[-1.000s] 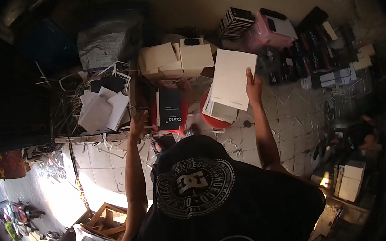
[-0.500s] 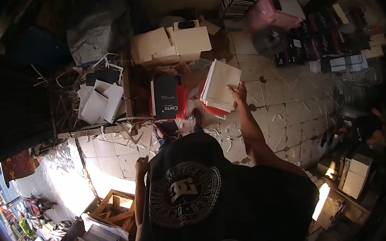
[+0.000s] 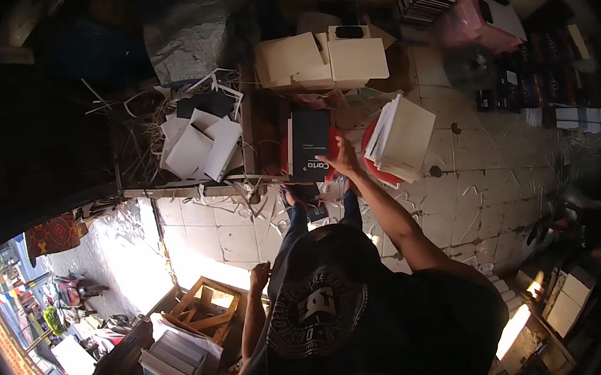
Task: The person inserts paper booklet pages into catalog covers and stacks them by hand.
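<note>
- The black book [image 3: 312, 141], marked "Carta", is set on a red surface [image 3: 335, 140], with a pale edge seen along its left side.
- The right hand [image 3: 341, 160] is held at the book's right edge, thumb and fingers spread wide; contact cannot be confirmed.
- The pale stack [image 3: 406, 136] is supported by a second red surface [image 3: 370, 136], to the right.
- The left hand [image 3: 260, 275] is held low beside the torso; its grip cannot be told.
- Loose white sheets [image 3: 197, 147] are piled leftward.

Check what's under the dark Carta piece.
A pale edge and parts of a red stool show beneath the dark Carta piece; whatever else lies under it is covered.
</note>
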The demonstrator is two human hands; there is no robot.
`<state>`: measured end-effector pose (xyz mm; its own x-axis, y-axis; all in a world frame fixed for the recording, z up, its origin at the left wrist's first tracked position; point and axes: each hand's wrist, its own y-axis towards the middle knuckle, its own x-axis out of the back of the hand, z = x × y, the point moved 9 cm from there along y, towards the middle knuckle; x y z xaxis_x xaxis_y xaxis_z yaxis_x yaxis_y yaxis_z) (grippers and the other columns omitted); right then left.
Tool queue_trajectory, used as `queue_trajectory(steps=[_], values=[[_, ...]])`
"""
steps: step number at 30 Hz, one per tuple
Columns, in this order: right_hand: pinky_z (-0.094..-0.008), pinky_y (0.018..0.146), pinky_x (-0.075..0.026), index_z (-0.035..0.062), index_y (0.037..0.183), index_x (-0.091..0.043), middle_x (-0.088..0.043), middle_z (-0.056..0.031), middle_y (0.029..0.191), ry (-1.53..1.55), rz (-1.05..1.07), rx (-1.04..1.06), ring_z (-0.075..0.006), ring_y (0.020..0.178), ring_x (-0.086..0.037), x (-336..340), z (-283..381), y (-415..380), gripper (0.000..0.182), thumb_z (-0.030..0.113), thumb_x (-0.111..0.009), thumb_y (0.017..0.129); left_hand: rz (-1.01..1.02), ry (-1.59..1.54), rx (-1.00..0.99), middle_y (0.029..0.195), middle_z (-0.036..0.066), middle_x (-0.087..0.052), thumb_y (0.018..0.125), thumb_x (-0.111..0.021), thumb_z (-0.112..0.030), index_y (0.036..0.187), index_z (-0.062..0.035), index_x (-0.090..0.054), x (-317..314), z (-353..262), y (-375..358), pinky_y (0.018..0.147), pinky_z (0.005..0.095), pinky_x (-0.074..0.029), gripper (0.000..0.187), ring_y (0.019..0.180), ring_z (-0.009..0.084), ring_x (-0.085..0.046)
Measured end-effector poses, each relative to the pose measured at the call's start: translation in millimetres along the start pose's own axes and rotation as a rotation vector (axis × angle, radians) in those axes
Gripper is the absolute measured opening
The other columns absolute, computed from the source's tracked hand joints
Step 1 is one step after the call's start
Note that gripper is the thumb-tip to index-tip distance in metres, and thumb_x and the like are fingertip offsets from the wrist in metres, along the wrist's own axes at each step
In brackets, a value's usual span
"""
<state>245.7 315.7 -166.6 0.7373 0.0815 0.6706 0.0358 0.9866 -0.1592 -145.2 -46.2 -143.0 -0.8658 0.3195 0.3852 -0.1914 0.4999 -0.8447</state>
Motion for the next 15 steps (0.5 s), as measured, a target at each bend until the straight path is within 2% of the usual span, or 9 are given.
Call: queue_trajectory(steps=[1, 3, 5, 6, 8, 11, 12, 14, 15], values=[[-0.0452, 0.095, -0.045, -0.0043, 0.13, -0.04, -0.053, -0.0257, 0.122, -0.127, 0.072, -0.079, -0.0377, 0.115, -0.053, -37.4, -29.1, -1.0, 0.106, 0.066, -0.077, 0.059, 0.026, -0.17, 0.104, 0.085, 0.016, -0.07, 0.094, -0.053, -0.039, 0.11, 0.0066, -0.06, 2.4, 14.0, 0.7, 0.062, 0.0314, -0.052, 0.049, 0.072, 0.021, -0.068], [-0.0434, 0.096, -0.046, -0.0099, 0.129, -0.042, -0.052, -0.0274, 0.126, -0.134, 0.286, -0.437, -0.0353, 0.117, -0.054, -76.9, -70.4, -8.6, 0.112, 0.071, -0.074, 0.059, -0.072, -0.093, 0.085, 0.087, 0.016, -0.07, 0.095, -0.052, -0.038, 0.11, 0.0068, -0.06, 35.6, -2.8, -5.6, 0.063, 0.0313, -0.052, 0.048, 0.075, 0.0208, -0.068], [-0.043, 0.09, -0.05, -0.0081, 0.125, -0.047, -0.058, -0.0259, 0.12, -0.008, 0.319, -0.734, -0.0347, 0.109, -0.059, -117.5, -111.4, -16.0, 0.108, 0.073, -0.072, 0.058, -0.118, -0.099, 0.023, 0.089, 0.011, -0.07, 0.095, -0.051, -0.041, 0.113, 0.0025, -0.059, 65.4, -19.8, -7.6, 0.061, 0.0294, -0.05, 0.048, 0.075, 0.0174, -0.066], [-0.0426, 0.086, -0.051, -0.0072, 0.122, -0.051, -0.06, -0.0244, 0.116, -0.007, 0.235, -0.658, -0.0348, 0.104, -0.061, -128.9, -120.2, -12.4, 0.103, 0.072, -0.071, 0.06, -0.15, -0.117, 0.088, 0.089, 0.012, -0.07, 0.095, -0.054, -0.038, 0.113, 0.0029, -0.059, 77.5, -17.6, -8.0, 0.061, 0.0283, -0.05, 0.046, 0.075, 0.0168, -0.066], [-0.0417, 0.08, -0.053, -0.0054, 0.115, -0.057, -0.066, -0.0214, 0.107, -0.016, 0.077, -0.517, -0.0351, 0.095, -0.065, -135.1, -123.9, -17.6, 0.093, 0.071, -0.069, 0.064, -0.204, -0.201, 0.008, 0.087, 0.013, -0.07, 0.095, -0.054, -0.035, 0.111, 0.0037, -0.06, 95.6, -22.1, -8.5, 0.064, 0.0299, -0.051, 0.042, 0.076, 0.0182, -0.067], [-0.0435, 0.073, -0.052, 0.0018, 0.104, -0.065, -0.069, -0.0174, 0.091, 0.016, 0.104, -0.464, -0.0358, 0.084, -0.067, -119.0, -128.6, -20.9, 0.067, 0.063, -0.063, 0.077, -0.235, -0.102, -0.073, 0.084, 0.015, -0.069, 0.096, -0.053, -0.03, 0.106, 0.0048, -0.061, 111.3, -37.9, -1.7, 0.067, 0.0322, -0.052, 0.037, 0.076, 0.0206, -0.068], [-0.044, 0.073, -0.052, 0.0032, 0.106, -0.065, -0.068, -0.0181, 0.092, -0.144, 0.007, -0.396, -0.0371, 0.084, -0.066, -102.5, -123.3, -22.3, 0.062, 0.059, -0.063, 0.079, -0.239, -0.054, -0.066, 0.082, 0.014, -0.069, 0.094, -0.056, -0.025, 0.105, 0.0033, -0.062, 111.7, -43.7, 4.4, 0.065, 0.033, -0.052, 0.031, 0.074, 0.0205, -0.068], [-0.0446, 0.074, -0.052, 0.0047, 0.11, -0.063, -0.067, -0.0191, 0.095, -0.289, -0.184, -0.222, -0.0391, 0.085, -0.065, -71.3, -95.3, -20.4, 0.052, 0.049, -0.062, 0.084, -0.356, 0.216, -0.528, 0.081, 0.014, -0.068, 0.088, -0.064, -0.015, 0.102, -0.0013, -0.063, 112.0, -113.0, 1.9, 0.061, 0.0344, -0.051, 0.02, 0.07, 0.0247, -0.067], [-0.0446, 0.075, -0.052, 0.0049, 0.112, -0.063, -0.067, -0.0196, 0.098, -0.268, -0.268, -0.115, -0.0398, 0.086, -0.064, -53.3, -62.6, -22.5, 0.047, 0.044, -0.062, 0.086, -0.313, 0.134, -0.465, 0.081, 0.014, -0.068, 0.086, -0.066, -0.012, 0.102, -0.0015, -0.063, 110.4, -145.3, 4.4, 0.062, 0.0357, -0.052, 0.02, 0.07, 0.0272, -0.067]])
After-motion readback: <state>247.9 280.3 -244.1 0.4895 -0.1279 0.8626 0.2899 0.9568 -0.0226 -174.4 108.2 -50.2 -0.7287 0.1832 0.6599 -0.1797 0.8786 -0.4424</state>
